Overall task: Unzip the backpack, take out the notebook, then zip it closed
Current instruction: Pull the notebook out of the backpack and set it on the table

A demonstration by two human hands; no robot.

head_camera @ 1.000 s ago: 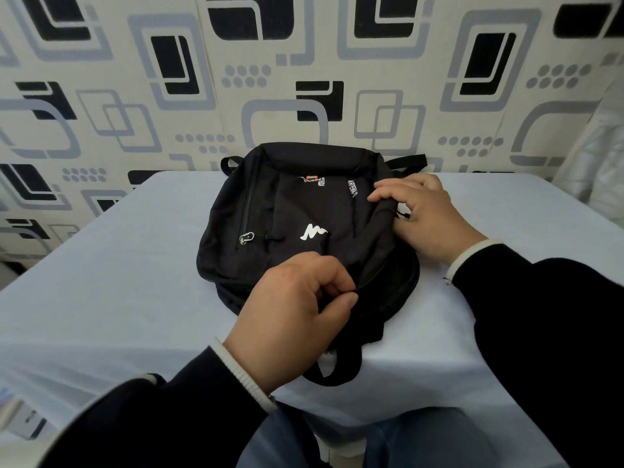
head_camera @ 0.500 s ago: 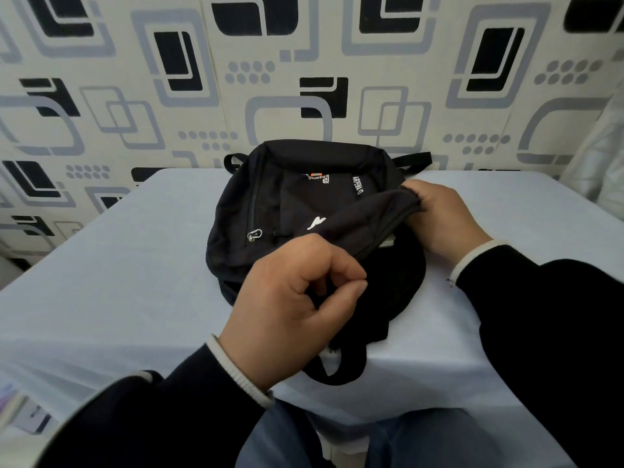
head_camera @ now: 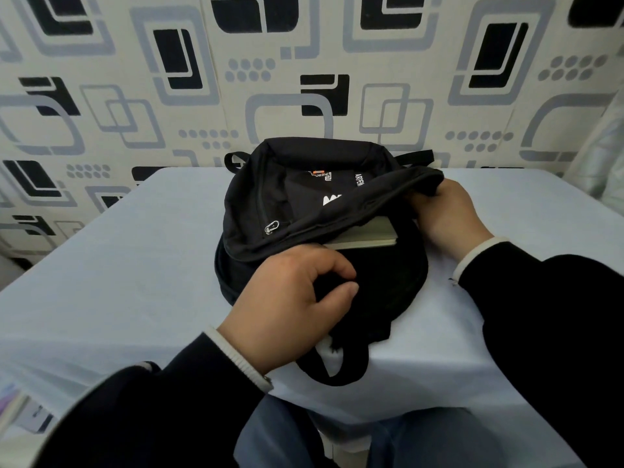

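A black backpack lies flat on the table, its main compartment unzipped and gaping toward me. My right hand grips the raised front flap at its right edge and holds it up. Inside the opening, the corner of a notebook with cream page edges shows under the flap. My left hand rests at the near lip of the opening, thumb and fingers pinched on the black fabric. A silver zipper pull hangs on the front pocket at the left.
The table is covered with a pale blue cloth and stands against a patterned wall. The backpack's carry loop hangs over the near table edge above my lap. White fabric shows at the far right edge.
My right hand has lifted the front flap higher and wider, exposing the notebook inside. My left hand stays pinched on the near rim of the bag.
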